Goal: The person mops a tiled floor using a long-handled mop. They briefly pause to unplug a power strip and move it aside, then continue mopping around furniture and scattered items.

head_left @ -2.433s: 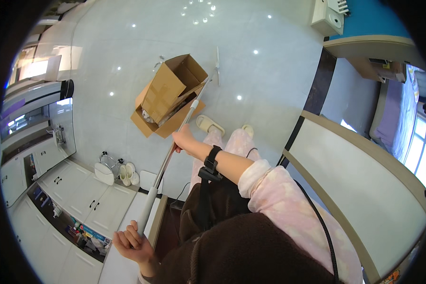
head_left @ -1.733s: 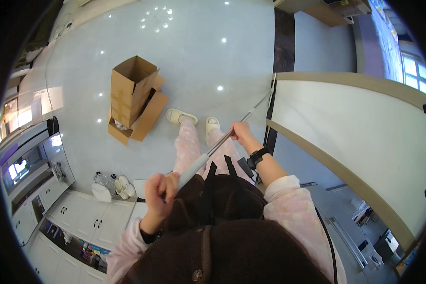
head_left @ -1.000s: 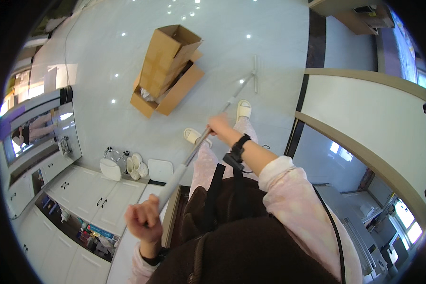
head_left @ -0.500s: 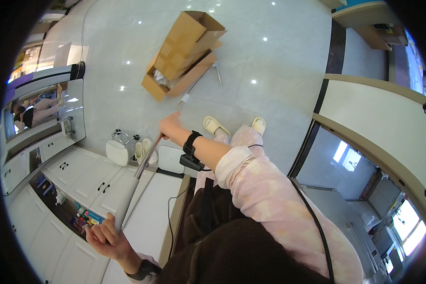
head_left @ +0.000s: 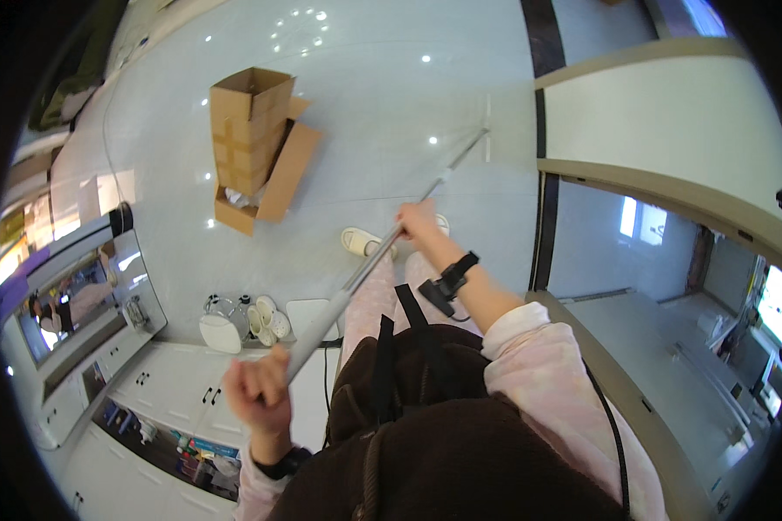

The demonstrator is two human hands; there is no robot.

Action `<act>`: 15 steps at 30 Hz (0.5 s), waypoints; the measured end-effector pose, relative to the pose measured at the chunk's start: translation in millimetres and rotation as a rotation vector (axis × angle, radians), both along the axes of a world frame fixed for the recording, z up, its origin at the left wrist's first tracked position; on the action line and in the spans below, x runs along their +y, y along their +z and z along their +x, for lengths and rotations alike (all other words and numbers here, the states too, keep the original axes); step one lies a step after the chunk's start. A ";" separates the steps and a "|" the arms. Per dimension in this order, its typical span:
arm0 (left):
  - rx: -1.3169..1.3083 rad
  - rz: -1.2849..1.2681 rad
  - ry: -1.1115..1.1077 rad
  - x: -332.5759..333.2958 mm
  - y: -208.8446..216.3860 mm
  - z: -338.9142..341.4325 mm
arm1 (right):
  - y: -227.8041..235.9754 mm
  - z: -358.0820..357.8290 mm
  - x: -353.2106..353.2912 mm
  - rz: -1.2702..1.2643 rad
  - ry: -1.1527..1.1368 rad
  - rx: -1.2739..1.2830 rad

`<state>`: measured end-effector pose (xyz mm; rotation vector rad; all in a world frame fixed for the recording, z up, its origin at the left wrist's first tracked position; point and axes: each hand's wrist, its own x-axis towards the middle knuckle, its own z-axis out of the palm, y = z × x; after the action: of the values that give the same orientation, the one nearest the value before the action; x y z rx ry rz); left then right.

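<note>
Both hands hold a long grey mop pole (head_left: 339,304) that slants up to the right. My left hand (head_left: 259,398) grips its upper end near my chest. My right hand (head_left: 417,221) grips it farther down, a black watch on that wrist. The thin flat mop head (head_left: 487,130) rests on the glossy white tiled floor (head_left: 382,95) ahead of my feet in pale slippers (head_left: 362,241).
An open brown cardboard box (head_left: 250,143) with loose flaps stands on the floor to the left. White cabinets (head_left: 174,391) and small white items (head_left: 235,321) lie at lower left. A pale wall or counter edge (head_left: 669,191) and a dark floor strip (head_left: 543,234) run along the right.
The mop head has swung from beside the box out to the right across the floor. My left hand has closed on the pole's top end; my right hand has moved right.
</note>
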<state>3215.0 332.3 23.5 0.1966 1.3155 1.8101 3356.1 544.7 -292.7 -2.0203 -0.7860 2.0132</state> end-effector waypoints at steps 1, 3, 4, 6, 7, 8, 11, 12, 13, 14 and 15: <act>-0.003 -0.015 -0.037 24.7 -16.4 22.0 | -5.2 37.3 27.0 0.011 -0.009 -0.009; -0.020 0.060 -0.177 60.0 -35.8 55.9 | -4.7 98.0 64.6 0.004 0.008 -0.015; -0.019 0.049 -0.196 78.8 -42.5 77.1 | -3.6 123.5 79.2 0.005 -0.072 -0.034; -0.033 0.022 -0.247 113.8 -52.8 118.1 | 2.9 165.6 94.4 0.015 -0.182 -0.057; -0.096 0.106 -0.180 129.9 -56.5 141.3 | 7.5 182.0 100.2 0.014 -0.205 -0.047; 0.028 0.204 -0.230 152.2 -63.5 161.7 | 8.4 196.4 109.4 0.026 -0.234 -0.047; -0.056 0.206 -0.439 169.9 -57.2 199.6 | 16.1 220.2 112.1 0.005 -0.306 -0.031; 0.024 0.253 -0.532 172.9 -58.1 205.1 | 16.5 224.0 113.0 -0.032 -0.360 -0.020; -0.005 0.242 -0.525 172.3 -59.5 207.1 | 16.2 225.0 112.8 -0.016 -0.334 -0.028; -0.018 0.231 -0.512 168.5 -61.3 205.6 | 15.6 224.5 111.2 -0.033 -0.306 -0.025; -0.033 0.216 -0.498 162.0 -63.1 203.7 | 13.8 221.9 108.6 -0.031 -0.287 -0.038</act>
<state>3418.7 494.3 -39.7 0.5575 0.9395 1.5117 3578.0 653.4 -278.8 -2.0582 -0.4418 1.8409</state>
